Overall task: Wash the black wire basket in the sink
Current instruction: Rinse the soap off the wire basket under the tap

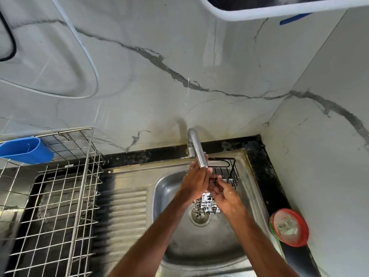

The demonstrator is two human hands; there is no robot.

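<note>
Basket [226, 172] under the faucet [196, 146], twelve o'clock of the sink [179, 236]; I see left grip [196, 180] and right grip [225, 194] clasping it.

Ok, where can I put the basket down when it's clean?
The ridged drainboard, between the wire rack and the sink bowl, is bare. So is the bowl's near end, this side of the drain. Under the tap it's crowded: the left hand and right hand hold the basket. A red tub sits on the right ledge.
</note>
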